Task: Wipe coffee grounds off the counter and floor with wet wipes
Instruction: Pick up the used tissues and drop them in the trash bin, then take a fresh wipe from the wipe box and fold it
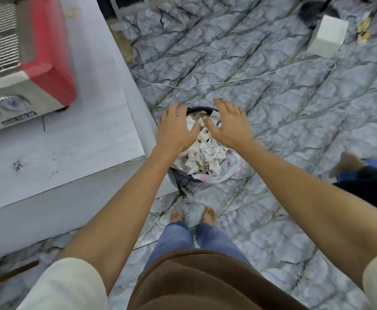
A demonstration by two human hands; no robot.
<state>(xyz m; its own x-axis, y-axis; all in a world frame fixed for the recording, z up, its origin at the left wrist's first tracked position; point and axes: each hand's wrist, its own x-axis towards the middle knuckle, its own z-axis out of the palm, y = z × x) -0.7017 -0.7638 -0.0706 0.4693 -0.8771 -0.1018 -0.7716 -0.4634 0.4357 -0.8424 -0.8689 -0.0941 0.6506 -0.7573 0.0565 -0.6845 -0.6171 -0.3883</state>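
Observation:
Both my hands hover palm-down over a dark waste bin (178,177) that stands on the floor beside the counter's corner. My left hand (175,128) and my right hand (228,121) have their fingers spread and hold nothing. Crumpled, stained white wipes (205,151) fill the bin, with a pale plastic liner (232,168) hanging over its right rim. A small dark patch of coffee grounds (17,164) lies on the white counter (71,144) at the left, with faint specks around it.
A red and steel coffee machine (26,63) stands at the counter's back left. On the marbled floor (261,97) lie a white cable (227,81) and a white box (328,35) far right. Another person's foot (348,163) is at the right edge. My bare feet (193,215) stand below the bin.

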